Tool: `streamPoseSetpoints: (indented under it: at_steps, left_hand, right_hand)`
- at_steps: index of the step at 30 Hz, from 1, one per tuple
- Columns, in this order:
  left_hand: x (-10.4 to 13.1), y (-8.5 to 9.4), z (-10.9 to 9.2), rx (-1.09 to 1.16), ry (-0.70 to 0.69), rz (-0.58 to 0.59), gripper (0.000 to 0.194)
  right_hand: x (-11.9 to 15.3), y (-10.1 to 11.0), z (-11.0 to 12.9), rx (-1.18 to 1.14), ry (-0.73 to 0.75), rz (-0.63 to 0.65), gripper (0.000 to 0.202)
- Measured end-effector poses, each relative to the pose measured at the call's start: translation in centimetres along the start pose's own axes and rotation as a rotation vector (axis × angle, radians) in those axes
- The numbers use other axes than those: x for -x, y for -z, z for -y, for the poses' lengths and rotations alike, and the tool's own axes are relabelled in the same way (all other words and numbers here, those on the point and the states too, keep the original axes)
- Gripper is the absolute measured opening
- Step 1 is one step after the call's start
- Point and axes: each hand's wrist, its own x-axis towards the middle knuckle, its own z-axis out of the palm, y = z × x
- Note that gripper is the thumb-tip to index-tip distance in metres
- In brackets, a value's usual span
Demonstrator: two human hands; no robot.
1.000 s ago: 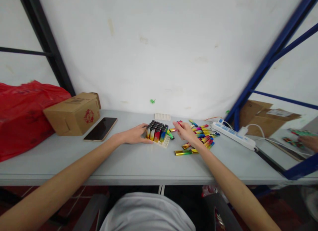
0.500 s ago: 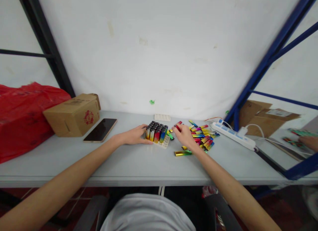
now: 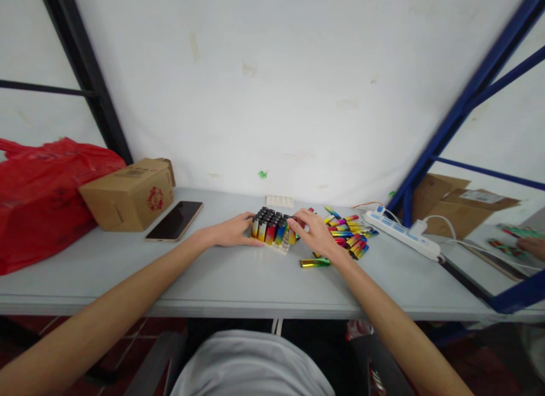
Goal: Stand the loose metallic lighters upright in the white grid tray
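Several lighters with black tops and shiny coloured bodies stand upright in rows in a white tray. Around the tray's left side my left hand is curved, its fingers gripping the block of lighters. My right hand is at the tray's right side, its fingers pinching a yellow lighter by its black top, upright over the right part of the tray. To the right of that hand lies a loose pile of multicoloured lighters, with a gold and green one nearer the front edge.
A second white tray is by the wall. On the left are a phone, a cardboard box and a red bag. A power strip lies right. Beyond the blue frame, another person's hand shows.
My right hand has moved slightly left to the tray and now holds a lighter upright there. My left hand stays at the tray. The view has shifted slightly.
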Motion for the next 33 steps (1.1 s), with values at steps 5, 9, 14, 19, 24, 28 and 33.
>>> streamPoseSetpoints:
  at_steps: [5, 9, 14, 19, 24, 28, 33]
  left_hand:
    - [0.1, 0.0, 0.0, -0.008, -0.009, -0.012, 0.076]
    - [-0.1, -0.1, 0.1, -0.005, -0.005, 0.004, 0.077]
    - [-0.1, -0.2, 0.4, -0.001, -0.023, 0.007, 0.074]
    - [0.0, -0.2, 0.5, -0.006, -0.006, -0.003, 0.078]
    - [-0.1, -0.2, 0.6, -0.020, 0.018, 0.011, 0.078]
    - [-0.1, -0.3, 0.7, -0.027, 0.011, 0.011, 0.080]
    - [0.0, -0.1, 0.3, -0.034, -0.004, 0.001, 0.080]
  right_hand:
    - [0.3, -0.3, 0.4, -0.131, -0.019, 0.067, 0.043]
    - [0.5, -1.1, 0.3, -0.172, -0.012, 0.042, 0.036]
    - [0.5, -1.9, -0.1, -0.140, 0.013, 0.020, 0.036]
    - [0.6, -2.3, -0.1, -0.148, 0.005, 0.087, 0.032]
    - [0.4, -2.3, 0.4, -0.025, -0.053, 0.150, 0.030]
    - [0.1, -2.2, 0.8, 0.069, -0.090, 0.168, 0.047]
    - [0.0, -0.5, -1.6, 0.119, -0.187, -0.011, 0.057]
